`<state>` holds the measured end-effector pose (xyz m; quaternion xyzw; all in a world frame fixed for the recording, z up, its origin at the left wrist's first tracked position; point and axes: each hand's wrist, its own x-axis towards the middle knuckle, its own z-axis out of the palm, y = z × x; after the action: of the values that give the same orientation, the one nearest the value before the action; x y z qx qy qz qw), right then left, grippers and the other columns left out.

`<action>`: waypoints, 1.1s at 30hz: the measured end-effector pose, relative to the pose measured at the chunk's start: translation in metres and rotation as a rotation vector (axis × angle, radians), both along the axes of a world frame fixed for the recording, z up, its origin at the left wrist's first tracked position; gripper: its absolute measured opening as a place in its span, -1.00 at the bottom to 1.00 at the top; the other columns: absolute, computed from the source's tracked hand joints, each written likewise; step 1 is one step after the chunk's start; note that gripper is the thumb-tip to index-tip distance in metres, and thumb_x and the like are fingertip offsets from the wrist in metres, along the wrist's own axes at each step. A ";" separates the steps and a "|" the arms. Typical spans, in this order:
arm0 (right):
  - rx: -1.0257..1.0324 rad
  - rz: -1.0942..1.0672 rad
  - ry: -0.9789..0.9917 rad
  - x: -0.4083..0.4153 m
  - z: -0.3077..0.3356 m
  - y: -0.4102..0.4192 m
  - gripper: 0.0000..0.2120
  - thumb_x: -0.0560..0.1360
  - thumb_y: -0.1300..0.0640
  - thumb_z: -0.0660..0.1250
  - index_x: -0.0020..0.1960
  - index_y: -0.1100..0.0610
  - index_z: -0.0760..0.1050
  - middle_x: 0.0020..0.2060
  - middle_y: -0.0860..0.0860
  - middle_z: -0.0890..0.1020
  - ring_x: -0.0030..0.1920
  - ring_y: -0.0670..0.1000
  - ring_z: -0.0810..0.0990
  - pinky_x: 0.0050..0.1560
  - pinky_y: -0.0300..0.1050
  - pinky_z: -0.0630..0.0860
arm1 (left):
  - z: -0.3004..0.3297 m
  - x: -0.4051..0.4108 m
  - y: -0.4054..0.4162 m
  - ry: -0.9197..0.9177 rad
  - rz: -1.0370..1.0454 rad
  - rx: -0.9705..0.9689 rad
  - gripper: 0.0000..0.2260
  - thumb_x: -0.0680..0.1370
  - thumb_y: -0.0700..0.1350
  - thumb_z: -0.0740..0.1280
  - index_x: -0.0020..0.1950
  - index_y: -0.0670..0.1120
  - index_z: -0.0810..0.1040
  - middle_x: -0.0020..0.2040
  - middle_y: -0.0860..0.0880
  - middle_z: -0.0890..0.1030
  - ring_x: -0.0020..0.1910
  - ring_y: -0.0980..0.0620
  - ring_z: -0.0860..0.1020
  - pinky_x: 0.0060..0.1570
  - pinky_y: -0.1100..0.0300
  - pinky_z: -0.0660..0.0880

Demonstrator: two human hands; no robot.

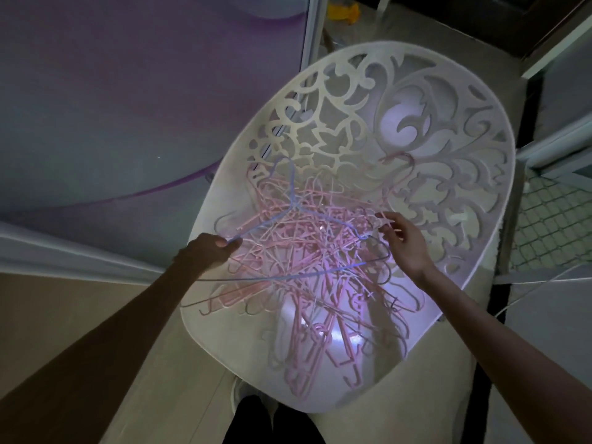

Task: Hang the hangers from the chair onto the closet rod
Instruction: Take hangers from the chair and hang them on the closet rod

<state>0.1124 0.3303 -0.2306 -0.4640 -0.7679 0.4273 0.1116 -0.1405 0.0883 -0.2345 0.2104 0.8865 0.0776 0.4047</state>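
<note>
The pale blue hanger [307, 216] lies on top of the pink hanger pile [307, 283] on the seat of the chair [464, 219], its hook pointing toward the chair back. Your left hand [208, 251] pinches its left shoulder end, while your right hand [403, 241] hovers with fingers loosely spread at the right end, touching the tangle but, as far as I can tell, gripping nothing. To do this well, steady the pile with the right hand and lift the blue one slowly — the hooks below will likely snag it. Tilt it free rather than tugging.

The hangers are thin, smooth, springy-looking rods, probably coated wire or slim plastic. The chair is a glossy white moulded shell, its back cut through with curling scrollwork — hooks could catch there too. The closet rod is not in view.
</note>
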 end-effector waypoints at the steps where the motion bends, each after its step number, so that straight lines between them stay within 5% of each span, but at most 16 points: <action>1: 0.014 0.038 -0.018 0.002 0.001 -0.001 -0.66 0.54 0.30 0.24 0.30 0.17 0.44 -0.04 0.05 0.55 -0.08 0.08 0.54 -0.05 -0.22 0.47 | 0.000 -0.001 -0.001 -0.007 -0.006 0.001 -0.45 0.51 0.26 0.17 0.29 -0.11 0.52 0.33 -0.17 0.49 0.33 -0.15 0.44 0.35 0.02 0.34; 4: 0.069 0.160 -0.238 0.012 -0.008 -0.007 -0.51 0.52 0.24 0.29 0.42 0.09 0.28 -0.07 0.04 0.53 -0.16 0.10 0.52 -0.10 -0.16 0.40 | 0.003 0.007 -0.013 0.107 -0.052 -0.002 -0.48 0.53 0.26 0.13 0.29 -0.06 0.51 0.29 -0.14 0.52 0.28 -0.17 0.48 0.26 0.03 0.38; 9: 0.167 0.064 -0.364 0.022 -0.007 -0.010 -0.75 0.56 0.21 0.09 0.16 0.06 0.46 -0.09 0.17 0.66 -0.04 0.24 0.61 -0.07 0.06 0.52 | 0.036 0.021 -0.022 0.551 -0.030 0.286 -0.72 0.54 0.10 0.26 -0.01 -0.06 0.65 -0.06 -0.14 0.67 -0.06 -0.22 0.63 -0.08 0.06 0.51; 17: 0.337 0.189 -0.287 0.015 0.029 -0.015 -0.65 0.57 0.24 0.10 0.32 0.05 0.41 -0.04 0.22 0.63 -0.02 0.27 0.57 -0.13 0.01 0.43 | 0.096 -0.002 -0.024 0.357 -0.001 0.419 -0.71 0.46 0.25 0.29 0.00 0.13 0.67 -0.48 0.18 0.59 -0.35 0.12 0.58 -0.25 0.25 0.42; 21: 0.151 0.121 -0.156 0.015 0.035 -0.008 -0.72 0.55 0.29 0.18 0.18 0.06 0.51 -0.32 0.09 0.61 -0.29 0.11 0.57 -0.14 -0.04 0.48 | 0.123 -0.011 -0.037 0.382 0.057 0.495 -0.77 0.46 0.24 0.30 -0.07 0.16 0.66 -0.41 0.40 0.55 -0.44 0.21 0.48 -0.16 0.16 0.47; 24: 0.065 0.041 -0.168 0.020 0.038 0.007 -0.76 0.53 0.32 0.20 0.11 0.14 0.54 -0.42 -0.04 0.55 -0.45 -0.18 0.52 -0.29 -0.27 0.42 | 0.135 -0.015 -0.053 0.424 0.103 0.537 -0.75 0.47 0.25 0.26 -0.15 0.14 0.64 -0.42 0.22 0.60 -0.43 0.12 0.53 -0.18 0.11 0.49; 28: 0.052 -0.028 -0.102 0.025 0.047 0.011 -0.79 0.53 0.30 0.24 0.11 0.16 0.57 -0.39 0.02 0.51 -0.46 -0.14 0.43 -0.40 -0.41 0.29 | 0.129 -0.013 -0.081 0.490 0.169 0.492 -0.66 0.45 0.28 0.19 -0.38 0.12 0.51 -0.39 0.16 0.57 -0.33 0.00 0.51 -0.18 0.10 0.42; 33: -0.037 -0.121 0.075 0.033 0.070 -0.010 -0.84 0.52 0.26 0.30 0.08 0.22 0.59 -0.42 -0.09 0.42 -0.51 -0.23 0.40 -0.49 -0.45 0.27 | 0.104 0.003 -0.111 0.446 0.405 0.574 -0.65 0.44 0.26 0.19 -0.34 0.03 0.53 -0.41 -0.11 0.56 -0.39 -0.02 0.47 -0.29 0.18 0.37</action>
<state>0.1453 0.3202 -0.1604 -0.4953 -0.7255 0.4512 0.1572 -0.1376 -0.0228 -0.1308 0.1476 0.9183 0.3522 0.1043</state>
